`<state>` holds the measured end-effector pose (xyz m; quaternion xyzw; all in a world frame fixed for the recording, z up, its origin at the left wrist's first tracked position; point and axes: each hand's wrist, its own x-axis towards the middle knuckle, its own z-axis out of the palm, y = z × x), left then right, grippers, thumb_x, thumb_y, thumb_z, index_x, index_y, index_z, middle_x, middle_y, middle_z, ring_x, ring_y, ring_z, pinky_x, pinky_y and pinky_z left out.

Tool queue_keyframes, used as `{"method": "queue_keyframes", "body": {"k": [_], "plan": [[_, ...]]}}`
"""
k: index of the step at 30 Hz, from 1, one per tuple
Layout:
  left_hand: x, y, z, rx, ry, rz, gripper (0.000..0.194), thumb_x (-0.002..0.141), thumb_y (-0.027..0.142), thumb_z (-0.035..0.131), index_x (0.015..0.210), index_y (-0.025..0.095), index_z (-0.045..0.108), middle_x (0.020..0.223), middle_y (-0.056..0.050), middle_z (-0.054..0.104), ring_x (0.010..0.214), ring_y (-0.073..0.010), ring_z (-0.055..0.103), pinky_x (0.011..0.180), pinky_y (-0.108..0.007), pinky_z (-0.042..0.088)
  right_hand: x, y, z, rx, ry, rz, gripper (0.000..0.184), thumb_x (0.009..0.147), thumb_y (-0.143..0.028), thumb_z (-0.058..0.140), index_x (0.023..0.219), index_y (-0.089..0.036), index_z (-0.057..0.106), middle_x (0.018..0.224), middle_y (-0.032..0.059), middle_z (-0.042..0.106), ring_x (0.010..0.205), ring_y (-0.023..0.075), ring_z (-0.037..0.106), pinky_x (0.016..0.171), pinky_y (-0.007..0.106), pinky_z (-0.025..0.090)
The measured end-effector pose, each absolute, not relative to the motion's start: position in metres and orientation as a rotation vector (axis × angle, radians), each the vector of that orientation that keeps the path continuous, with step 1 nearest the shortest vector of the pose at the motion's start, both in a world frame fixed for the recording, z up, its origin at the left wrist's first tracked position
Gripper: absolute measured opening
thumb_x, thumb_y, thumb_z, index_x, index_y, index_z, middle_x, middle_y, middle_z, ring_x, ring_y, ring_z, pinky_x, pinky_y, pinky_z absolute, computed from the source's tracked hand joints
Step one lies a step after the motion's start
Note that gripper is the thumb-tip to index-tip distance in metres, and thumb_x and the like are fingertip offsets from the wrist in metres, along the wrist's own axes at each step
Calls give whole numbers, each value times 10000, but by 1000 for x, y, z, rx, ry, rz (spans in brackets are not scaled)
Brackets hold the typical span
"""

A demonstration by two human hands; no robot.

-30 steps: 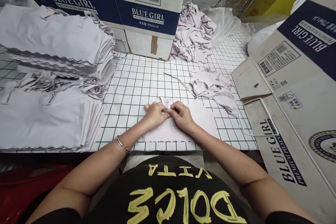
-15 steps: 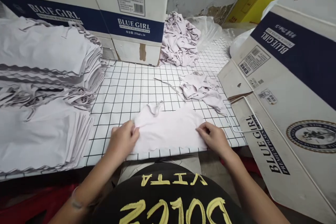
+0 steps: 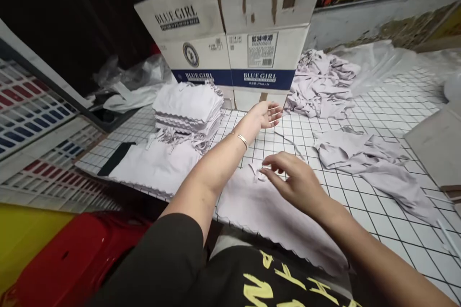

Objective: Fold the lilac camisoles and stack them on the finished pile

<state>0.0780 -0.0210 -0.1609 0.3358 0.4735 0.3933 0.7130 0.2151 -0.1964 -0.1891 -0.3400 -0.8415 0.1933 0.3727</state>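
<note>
My left hand [image 3: 267, 114] is stretched out over the table in front of the cardboard box, its fingers spread and nothing in them. Closer to me, my right hand [image 3: 293, 177] hovers by a flat pale pink garment [image 3: 257, 204]; its thumb and fingers are apart. Just beyond the fingertips a thin strap [image 3: 254, 171] curls at the garment's far edge. The garment lies along the table's front edge with a wavy hem towards me, its right part behind my right forearm. Whether the right fingertips touch the strap, I cannot tell.
Stacked pale garments [image 3: 189, 103] and a lower layer [image 3: 154, 160] lie left on the gridded tablecloth [image 3: 342, 194]. A tall "Blue Girl" box [image 3: 259, 69] stands behind. Crumpled garments [image 3: 320, 84] and a smaller heap [image 3: 355, 153] lie right. A red stool [image 3: 65, 259] is below left.
Both hands have let go of the garment's two sides. My left hand has reached forward, and my right hand has come in to the strap. The view has swung left.
</note>
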Motion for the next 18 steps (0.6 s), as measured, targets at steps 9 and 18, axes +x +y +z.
{"method": "queue_keyframes", "body": {"k": [9,18], "plan": [[91,-18,-163,759,1068,904,95,823,203,537,735,169,528,667,-1,585,598,-103,553,699,-280,447,198,-160,-198,-754,-2415,173,476,897,-135,488,1343,-299,498,856,43,549,761,189,485,735,330,377],[132,-61,-230,1478,1394,556,374,663,347,753,468,182,480,520,-57,527,773,-269,588,716,-335,399,310,-197,-253,-1096,-2418,348,155,927,-291,518,992,-184,608,904,69,599,855,201,514,801,347,392]]}}
